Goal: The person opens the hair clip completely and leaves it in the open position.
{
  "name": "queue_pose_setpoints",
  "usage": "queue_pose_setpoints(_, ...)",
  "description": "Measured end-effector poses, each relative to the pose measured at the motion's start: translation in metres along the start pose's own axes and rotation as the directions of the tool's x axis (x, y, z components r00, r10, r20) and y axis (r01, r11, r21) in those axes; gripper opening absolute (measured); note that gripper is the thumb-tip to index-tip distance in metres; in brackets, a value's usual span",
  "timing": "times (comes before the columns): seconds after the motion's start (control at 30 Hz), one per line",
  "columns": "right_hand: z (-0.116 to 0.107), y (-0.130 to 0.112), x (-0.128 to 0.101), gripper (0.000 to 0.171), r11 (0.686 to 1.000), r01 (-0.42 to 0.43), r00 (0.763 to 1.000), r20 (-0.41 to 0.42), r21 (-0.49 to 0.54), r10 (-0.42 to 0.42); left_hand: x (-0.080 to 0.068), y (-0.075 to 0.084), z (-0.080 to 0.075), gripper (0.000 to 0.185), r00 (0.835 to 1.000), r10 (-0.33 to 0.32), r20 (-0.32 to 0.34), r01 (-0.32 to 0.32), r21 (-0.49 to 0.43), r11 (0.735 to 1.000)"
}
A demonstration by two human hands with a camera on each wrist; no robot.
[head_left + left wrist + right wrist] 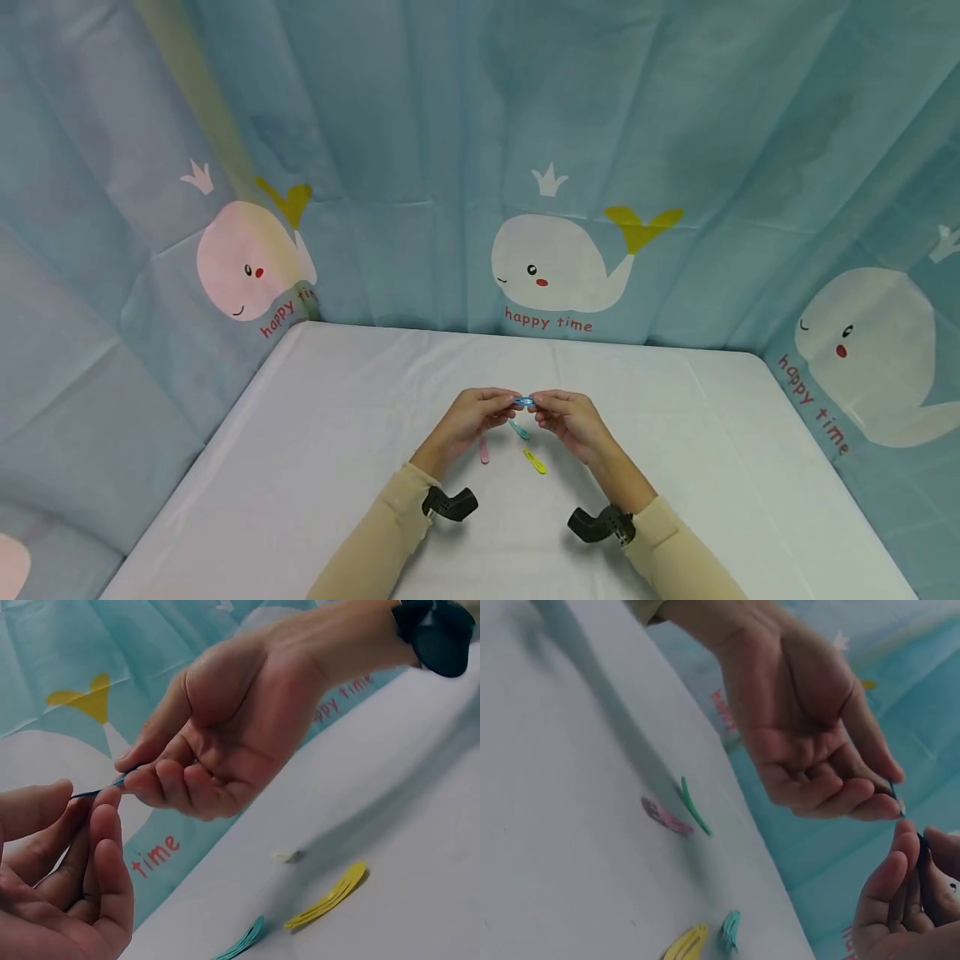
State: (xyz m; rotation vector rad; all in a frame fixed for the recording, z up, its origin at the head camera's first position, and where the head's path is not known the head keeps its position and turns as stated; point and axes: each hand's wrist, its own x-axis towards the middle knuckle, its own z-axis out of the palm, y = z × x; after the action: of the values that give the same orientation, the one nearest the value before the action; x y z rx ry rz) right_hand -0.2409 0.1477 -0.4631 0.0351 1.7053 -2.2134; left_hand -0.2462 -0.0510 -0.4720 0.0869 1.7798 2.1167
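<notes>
In the head view my left hand (pixel 480 410) and right hand (pixel 576 421) meet above the table, each pinching one end of a blue snap hair clip (pixel 524 402) between thumb and fingers. Only a thin edge of that hair clip (pixel 124 778) shows between the fingertips in the left wrist view. Below the hands lie a teal hair clip (pixel 519 430), a yellow hair clip (pixel 534 461) and a pink hair clip (pixel 484 452). A green hair clip (pixel 694 807) lies beside the pink one in the right wrist view.
A white cloth covers the table (pixel 300 500). Behind it hangs a blue curtain (pixel 420 167) printed with whales. Black cameras (pixel 450 504) sit on both wrists. A small pale object (pixel 285 856), too blurred to name, lies near the yellow clip in the left wrist view.
</notes>
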Motion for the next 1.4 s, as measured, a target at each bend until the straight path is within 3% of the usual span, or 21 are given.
queue_pose_setpoints(0.13, 0.002, -0.001, -0.001, 0.021, 0.999, -0.005, 1.0, 0.009, 0.046, 0.004, -0.001, -0.001, 0.001, 0.029, 1.0, -0.021, -0.002, 0.021, -0.137, 0.99)
queue_pose_setpoints(0.3, 0.006, -0.002, -0.001, 0.021, 0.997, -0.012, 1.0, -0.019, 0.074, 0.014, -0.001, -0.001, 0.003, 0.029, 1.0, -0.025, -0.006, 0.023, -0.22, 0.975)
queue_pose_setpoints(0.43, 0.007, -0.001, -0.002, 0.023, 0.996, -0.013, 0.999, -0.046, 0.092, 0.017, -0.001, -0.002, 0.006, 0.029, 1.0, -0.018, -0.008, 0.016, -0.236, 0.972)
queue_pose_setpoints(0.8, 0.007, 0.003, -0.004, 0.023, 0.994, 0.0, 0.999, -0.035, 0.11, 0.004, -0.002, -0.004, 0.008, 0.03, 0.999, -0.043, -0.033, 0.033, -0.265, 0.964)
queue_pose_setpoints(1.1, 0.009, 0.003, -0.007, 0.022, 0.992, 0.0, 1.0, -0.023, 0.125, 0.003, -0.005, -0.003, 0.009, 0.036, 1.0, -0.026, -0.016, 0.021, -0.261, 0.965)
queue_pose_setpoints(1.4, 0.011, 0.007, -0.005, 0.026, 0.985, -0.006, 0.999, -0.038, 0.173, 0.013, -0.006, -0.006, 0.009, 0.025, 0.999, -0.042, -0.013, 0.036, -0.305, 0.952)
